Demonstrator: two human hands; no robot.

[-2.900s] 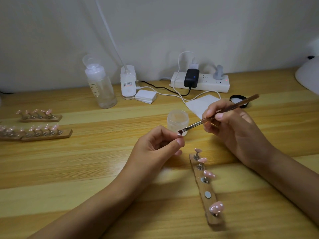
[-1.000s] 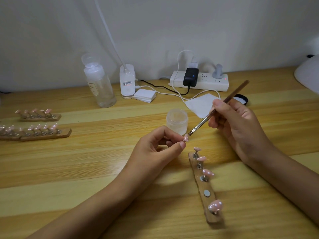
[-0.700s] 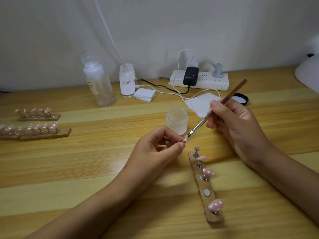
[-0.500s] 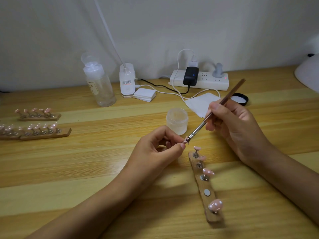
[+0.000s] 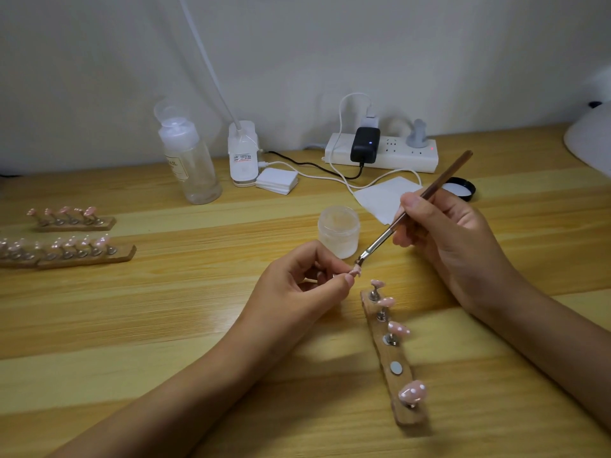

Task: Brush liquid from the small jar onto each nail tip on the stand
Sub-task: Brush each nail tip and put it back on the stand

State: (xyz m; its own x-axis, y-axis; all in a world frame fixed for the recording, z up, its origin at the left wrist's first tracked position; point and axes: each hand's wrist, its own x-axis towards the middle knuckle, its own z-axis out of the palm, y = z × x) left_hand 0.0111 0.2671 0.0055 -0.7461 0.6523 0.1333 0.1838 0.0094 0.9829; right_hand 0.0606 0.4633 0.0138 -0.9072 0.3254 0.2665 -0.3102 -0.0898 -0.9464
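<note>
Bottle (image 5: 190,166) label: print too blurred to read. Left hand (image 5: 307,282) is pinching one nail tip (image 5: 356,270) in front of the jar (image 5: 338,231), just beyond the far end of the stand (image 5: 391,355). The stand is running near-to-far. Brush (image 5: 413,209) bristles are touching that tip, with the handle slanting up-right. Right hand (image 5: 456,239) is gripping it pen-style.

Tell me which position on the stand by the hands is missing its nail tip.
The fourth position from the jar end: only a bare metal disc shows on the stand, while the other four positions carry pink nail tips.
</note>
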